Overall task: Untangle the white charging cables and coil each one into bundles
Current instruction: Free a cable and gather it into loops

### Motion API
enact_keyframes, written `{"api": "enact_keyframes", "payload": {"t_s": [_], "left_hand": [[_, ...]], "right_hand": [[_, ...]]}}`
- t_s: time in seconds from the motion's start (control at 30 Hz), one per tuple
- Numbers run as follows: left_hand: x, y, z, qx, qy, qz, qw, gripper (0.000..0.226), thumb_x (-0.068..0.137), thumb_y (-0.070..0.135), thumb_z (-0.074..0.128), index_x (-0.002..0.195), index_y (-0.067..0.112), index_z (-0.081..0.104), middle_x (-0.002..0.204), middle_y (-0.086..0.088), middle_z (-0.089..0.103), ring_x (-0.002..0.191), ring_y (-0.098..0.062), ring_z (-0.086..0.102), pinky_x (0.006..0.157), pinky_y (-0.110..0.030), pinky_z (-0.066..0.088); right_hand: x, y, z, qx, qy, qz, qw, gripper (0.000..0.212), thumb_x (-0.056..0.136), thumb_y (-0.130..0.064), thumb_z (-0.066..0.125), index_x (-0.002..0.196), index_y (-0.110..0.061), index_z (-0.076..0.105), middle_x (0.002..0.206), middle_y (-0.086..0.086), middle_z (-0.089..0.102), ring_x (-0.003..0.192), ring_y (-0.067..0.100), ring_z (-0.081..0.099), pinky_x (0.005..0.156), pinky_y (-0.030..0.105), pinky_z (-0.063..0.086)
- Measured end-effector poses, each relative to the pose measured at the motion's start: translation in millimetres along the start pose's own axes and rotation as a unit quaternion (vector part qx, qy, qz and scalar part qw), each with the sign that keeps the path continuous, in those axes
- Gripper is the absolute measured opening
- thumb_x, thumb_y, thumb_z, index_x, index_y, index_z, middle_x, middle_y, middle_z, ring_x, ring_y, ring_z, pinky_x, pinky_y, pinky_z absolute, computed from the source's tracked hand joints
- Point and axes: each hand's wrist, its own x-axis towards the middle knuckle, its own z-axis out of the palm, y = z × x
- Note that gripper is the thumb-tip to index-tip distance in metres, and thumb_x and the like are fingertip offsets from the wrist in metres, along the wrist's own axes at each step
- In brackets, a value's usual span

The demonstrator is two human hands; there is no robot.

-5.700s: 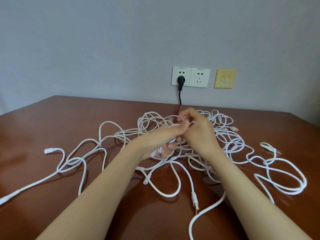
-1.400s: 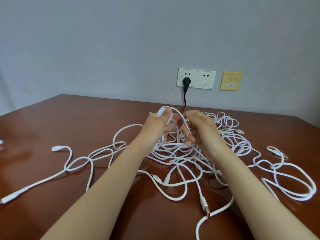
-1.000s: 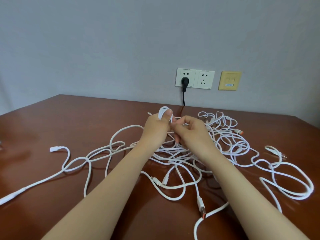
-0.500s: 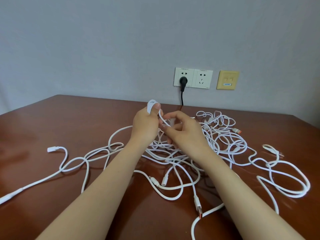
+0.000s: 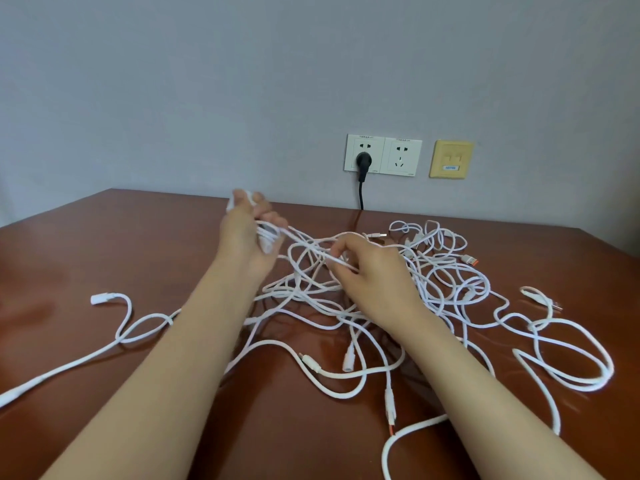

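Observation:
A tangle of white charging cables [image 5: 446, 282] sprawls over the middle and right of the brown table [image 5: 104, 244]. My left hand [image 5: 247, 233] is raised above the pile's left side, shut on a small coil of white cable. One strand runs taut from that coil down to my right hand [image 5: 372, 271], which pinches it over the heap. Loose ends trail off: one plug [image 5: 100, 298] lies at the left, an orange-tipped plug [image 5: 390, 412] lies near my right forearm, and a big loop [image 5: 571, 355] lies at the right.
Against the grey wall are a double white socket [image 5: 382, 155] with a black plug [image 5: 363, 162] and its cord dropping behind the table, and a yellow wall plate [image 5: 452, 160]. The table's far edge meets the wall.
My left hand has lifted and moved left with the coil. My right hand has slid right and down along the strand, so the two hands are now apart with cable stretched between them.

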Motion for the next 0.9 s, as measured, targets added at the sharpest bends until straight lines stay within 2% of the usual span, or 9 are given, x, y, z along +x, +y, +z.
{"api": "enact_keyframes", "payload": {"t_s": [0.17,0.3,0.4,0.5,0.6,0.67,0.77,0.83,0.9], "left_hand": [[6.5,0.7,-14.0,0.152,0.043,0.002,0.987,0.042,0.103,0.037,0.028,0.068,0.016,0.038,0.035,0.010,0.029,0.026,-0.002,0.023,0.030,-0.010,0.022],[4.1,-5.2,-8.5,0.272,0.036,0.023,0.961,0.040,0.103,0.033,0.028,0.068,0.016,0.037,0.034,0.011,0.027,0.026,-0.003,0.021,0.031,-0.008,0.019],[3.1,-12.4,-7.7,0.378,0.024,0.042,0.925,0.040,0.102,0.036,0.033,0.068,0.016,0.039,0.038,0.009,0.031,0.027,-0.002,0.023,0.033,-0.010,0.020],[-1.2,-16.9,-7.4,0.459,-0.015,0.043,0.887,0.044,0.096,0.050,0.036,0.068,0.016,0.041,0.042,0.010,0.030,0.032,-0.005,0.026,0.036,-0.017,0.026],[-5.3,-18.0,-3.9,0.506,-0.061,0.070,0.857,0.050,0.093,0.059,0.028,0.066,0.018,0.038,0.040,0.012,0.027,0.042,-0.011,0.024,0.045,-0.023,0.023],[-7.7,-20.9,-0.7,0.557,-0.084,0.107,0.820,0.054,0.092,0.061,0.019,0.063,0.018,0.036,0.043,0.010,0.029,0.044,-0.013,0.026,0.048,-0.027,0.026],[-13.8,-27.7,2.2,0.617,-0.130,0.164,0.759,0.055,0.088,0.060,0.008,0.057,0.019,0.026,0.051,0.007,0.030,0.047,-0.013,0.027,0.051,-0.030,0.023],[-17.1,-31.5,3.1,0.636,-0.150,0.177,0.736,0.057,0.078,0.067,0.003,0.057,0.019,0.025,0.050,0.010,0.032,0.047,-0.008,0.028,0.052,-0.025,0.024],[-18.6,-33.4,3.0,0.640,-0.157,0.172,0.732,0.065,0.068,0.074,-0.001,0.059,0.016,0.027,0.048,0.011,0.033,0.046,-0.004,0.029,0.048,-0.020,0.025]], "right_hand": [[-4.6,-2.9,-0.6,-0.006,-0.035,-0.008,0.999,0.014,0.090,-0.040,0.054,0.081,-0.031,0.061,0.055,-0.007,0.055,0.059,0.008,0.051,0.055,0.022,0.032],[-2.1,-0.4,-2.4,0.082,-0.005,-0.014,0.997,0.025,0.092,-0.025,0.054,0.071,-0.038,0.050,0.068,-0.010,0.055,0.072,0.015,0.054,0.067,0.031,0.041],[-0.5,-0.8,-0.8,0.126,0.024,-0.028,0.991,0.026,0.086,-0.026,0.052,0.068,-0.043,0.047,0.072,-0.011,0.055,0.072,0.013,0.053,0.069,0.032,0.042],[1.0,-2.3,-0.3,0.164,0.036,-0.027,0.985,0.026,0.085,-0.025,0.054,0.067,-0.043,0.049,0.073,-0.004,0.058,0.070,0.007,0.052,0.070,0.027,0.040],[2.0,-2.9,-0.1,0.191,0.042,-0.030,0.980,0.031,0.088,-0.018,0.057,0.069,-0.042,0.052,0.074,-0.003,0.057,0.071,0.006,0.051,0.068,0.020,0.039],[1.7,-4.1,0.0,0.215,0.049,-0.027,0.975,0.030,0.087,-0.018,0.058,0.070,-0.042,0.054,0.073,-0.008,0.056,0.070,0.003,0.051,0.067,0.017,0.038],[1.6,-5.9,-0.6,0.238,0.071,-0.023,0.968,0.020,0.082,-0.026,0.056,0.071,-0.042,0.057,0.074,-0.010,0.060,0.071,0.004,0.053,0.070,0.022,0.041],[1.1,-7.0,-0.8,0.235,0.082,-0.029,0.968,0.016,0.081,-0.025,0.057,0.073,-0.039,0.060,0.077,-0.006,0.063,0.073,0.007,0.056,0.071,0.025,0.044],[0.9,-8.9,-2.8,0.233,0.095,-0.036,0.967,0.016,0.082,-0.021,0.060,0.075,-0.036,0.060,0.077,-0.011,0.063,0.072,0.005,0.056,0.069,0.022,0.044]]}}
